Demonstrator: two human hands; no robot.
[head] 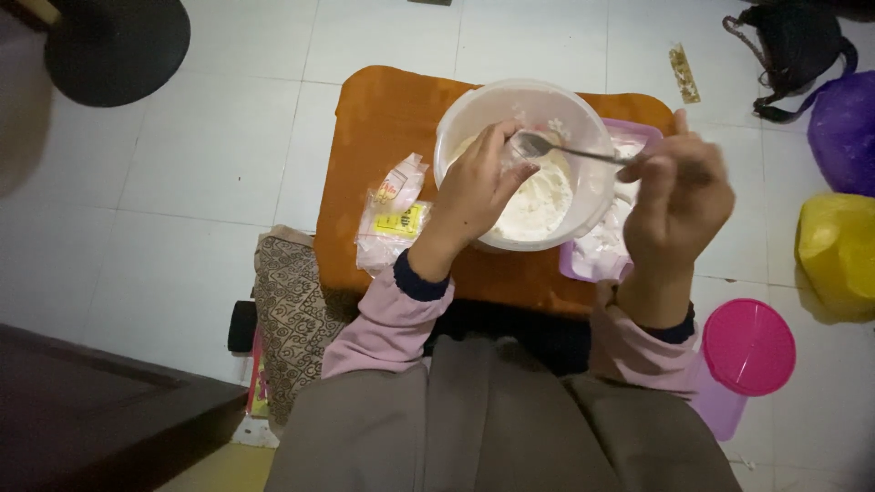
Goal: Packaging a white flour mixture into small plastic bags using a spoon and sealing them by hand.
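A translucent white bowl (526, 164), half filled with white flour, is steadied at its near rim by the curled left hand (477, 189). A metal fork (565, 150) is pinched in the right hand (679, 202), its tines over the flour, above the orange tabletop (383, 128).

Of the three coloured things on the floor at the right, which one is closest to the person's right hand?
The pink round-lidded container, just below the right hand; the yellow bag and purple bag lie farther right.
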